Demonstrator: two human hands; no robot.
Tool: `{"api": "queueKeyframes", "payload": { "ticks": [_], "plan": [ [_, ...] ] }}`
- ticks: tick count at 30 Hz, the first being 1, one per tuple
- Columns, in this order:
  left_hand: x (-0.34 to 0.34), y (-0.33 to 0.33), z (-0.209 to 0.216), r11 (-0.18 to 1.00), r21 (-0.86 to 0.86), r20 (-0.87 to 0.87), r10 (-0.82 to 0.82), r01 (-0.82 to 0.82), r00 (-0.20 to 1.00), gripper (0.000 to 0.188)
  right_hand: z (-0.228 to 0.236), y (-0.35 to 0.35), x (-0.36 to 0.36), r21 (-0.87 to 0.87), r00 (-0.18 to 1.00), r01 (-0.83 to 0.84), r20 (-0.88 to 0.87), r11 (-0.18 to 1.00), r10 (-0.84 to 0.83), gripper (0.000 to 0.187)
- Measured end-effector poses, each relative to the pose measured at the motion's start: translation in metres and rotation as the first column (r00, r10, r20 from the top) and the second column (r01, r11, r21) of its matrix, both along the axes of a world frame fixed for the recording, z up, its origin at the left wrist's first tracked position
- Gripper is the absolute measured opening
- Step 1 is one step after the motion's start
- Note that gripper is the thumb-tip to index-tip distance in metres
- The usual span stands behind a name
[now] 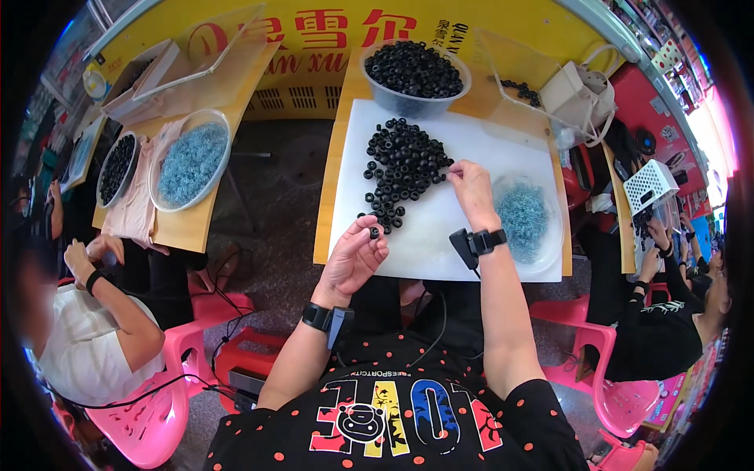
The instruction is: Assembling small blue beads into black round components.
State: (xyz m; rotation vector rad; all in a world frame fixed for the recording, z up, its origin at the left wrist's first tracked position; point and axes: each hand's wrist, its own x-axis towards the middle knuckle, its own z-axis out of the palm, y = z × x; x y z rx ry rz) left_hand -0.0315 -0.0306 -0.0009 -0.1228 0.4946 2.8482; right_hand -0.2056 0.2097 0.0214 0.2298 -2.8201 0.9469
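Observation:
My left hand (357, 255) is closed in a pinch around a single black bead (375, 232), just below the near end of a heap of loose black beads (404, 161). The heap spreads over a white board (479, 263) on the table. At the heap's right edge, my right hand (473, 191) has its fingertips pressed together. Whatever it pinches there is too small to make out. Close by on the right sits a shallow clear dish (556, 247) of small blue-grey pieces (521, 220). Both wrists carry a black strapped device.
Behind the heap stands a clear round tub (377, 96) full of black beads. A clear plastic panel (514, 78) and a white bag (577, 98) are at the back right. On the left, another table (196, 224) bears bowls of beads. People sit on pink chairs (161, 416) at both sides.

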Motion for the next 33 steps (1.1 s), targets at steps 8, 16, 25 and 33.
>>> {"api": "queueKeyframes", "payload": {
  "ticks": [8, 16, 25, 33],
  "plan": [
    [-0.009, 0.016, 0.002, 0.997, -0.038, 0.081, -0.057, 0.060, 0.995, 0.023, 0.013, 0.012, 0.072, -0.058, 0.997, -0.070, -0.034, 0.996, 0.068, 0.020],
    [-0.018, 0.051, 0.039, 0.975, -0.178, 0.081, -0.118, 0.130, 0.990, 0.022, 0.038, 0.014, 0.115, -0.810, 0.958, -0.001, 0.168, 0.587, 0.234, 0.024],
    [-0.020, 0.068, 0.047, 0.966, -0.201, 0.101, -0.145, 0.163, 0.984, 0.018, 0.068, 0.019, 0.146, -0.819, 0.944, 0.027, 0.209, 0.573, 0.254, 0.017],
    [-0.018, 0.075, 0.049, 0.956, -0.249, 0.084, -0.135, 0.152, 0.987, 0.017, 0.073, 0.014, 0.151, -0.717, 0.966, -0.088, 0.107, 0.692, 0.233, 0.014]
  ]
}}
